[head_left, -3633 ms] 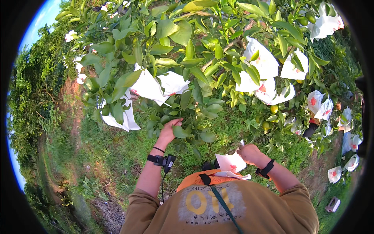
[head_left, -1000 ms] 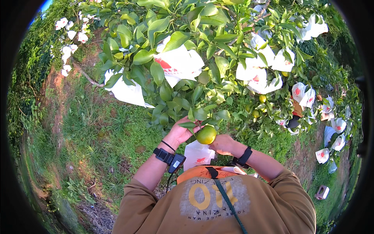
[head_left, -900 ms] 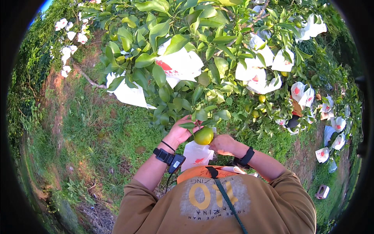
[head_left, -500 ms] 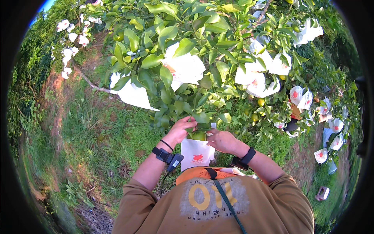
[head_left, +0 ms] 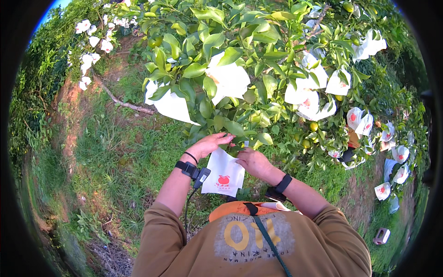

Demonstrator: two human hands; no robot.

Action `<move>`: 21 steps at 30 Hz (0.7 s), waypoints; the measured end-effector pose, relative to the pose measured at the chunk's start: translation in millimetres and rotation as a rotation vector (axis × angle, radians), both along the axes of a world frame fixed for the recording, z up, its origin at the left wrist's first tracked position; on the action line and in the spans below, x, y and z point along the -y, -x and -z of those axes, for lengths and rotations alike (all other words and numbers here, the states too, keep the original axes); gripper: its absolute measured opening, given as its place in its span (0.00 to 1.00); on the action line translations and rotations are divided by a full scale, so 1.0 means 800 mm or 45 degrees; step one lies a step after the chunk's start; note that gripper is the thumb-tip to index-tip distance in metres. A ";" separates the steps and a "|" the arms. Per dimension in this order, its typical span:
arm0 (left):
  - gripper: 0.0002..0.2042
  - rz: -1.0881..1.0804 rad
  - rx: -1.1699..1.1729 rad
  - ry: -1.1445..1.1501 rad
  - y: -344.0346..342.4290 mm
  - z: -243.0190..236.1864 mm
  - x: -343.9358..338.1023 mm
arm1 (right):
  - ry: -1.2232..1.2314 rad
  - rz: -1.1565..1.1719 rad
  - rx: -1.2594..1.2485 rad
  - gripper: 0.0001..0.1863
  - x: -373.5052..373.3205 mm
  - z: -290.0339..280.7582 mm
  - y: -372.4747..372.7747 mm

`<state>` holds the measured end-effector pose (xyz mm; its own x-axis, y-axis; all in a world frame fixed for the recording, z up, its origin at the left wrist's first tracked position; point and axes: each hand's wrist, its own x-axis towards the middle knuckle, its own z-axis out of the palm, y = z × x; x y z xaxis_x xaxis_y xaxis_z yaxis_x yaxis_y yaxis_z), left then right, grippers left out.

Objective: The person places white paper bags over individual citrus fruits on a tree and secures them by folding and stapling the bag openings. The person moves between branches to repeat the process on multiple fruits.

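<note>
Both hands pinch white bag; its contents are hidden.

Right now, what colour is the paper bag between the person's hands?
White, with a small red fruit picture near its lower edge: the paper bag, clearest in the head view.

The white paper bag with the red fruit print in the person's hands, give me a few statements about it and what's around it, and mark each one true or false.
1. Both the left hand and the right hand touch the white paper bag with the red fruit print. True.
2. The bag lies flat on the grass. False: it hangs under the leafy branch, held at its top by both hands.
3. Other white paper bags hang in the green tree. True.
4. The left wrist is bare. False: it wears a black wrist strap with a small device.
5. The ground below is paved. False: it is grass with patches of bare reddish soil.
</note>
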<state>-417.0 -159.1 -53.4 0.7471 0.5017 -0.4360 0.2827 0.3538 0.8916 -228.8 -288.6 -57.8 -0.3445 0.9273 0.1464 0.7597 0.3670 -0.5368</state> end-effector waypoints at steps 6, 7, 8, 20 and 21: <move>0.25 0.087 -0.055 -0.262 0.005 0.016 -0.024 | 0.072 0.030 -0.041 0.08 -0.008 0.013 0.024; 0.25 0.065 -0.023 -0.150 0.008 0.017 -0.028 | 0.083 0.032 -0.052 0.08 -0.010 0.013 0.027; 0.25 0.038 -0.004 -0.072 0.009 0.019 -0.031 | 0.087 0.042 -0.017 0.08 -0.012 0.014 0.031; 0.24 -0.066 -0.329 0.050 0.034 0.059 -0.032 | 0.067 0.079 -0.023 0.07 -0.023 0.041 0.034; 0.24 -0.046 -0.332 0.005 0.034 0.062 -0.031 | 0.047 0.059 -0.024 0.07 -0.023 0.042 0.033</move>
<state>-444.1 -133.9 -102.8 0.5910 0.5237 -0.6135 0.4897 0.3714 0.7888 -254.9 -270.4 -91.7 -0.2986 0.9471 0.1178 0.7648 0.3113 -0.5640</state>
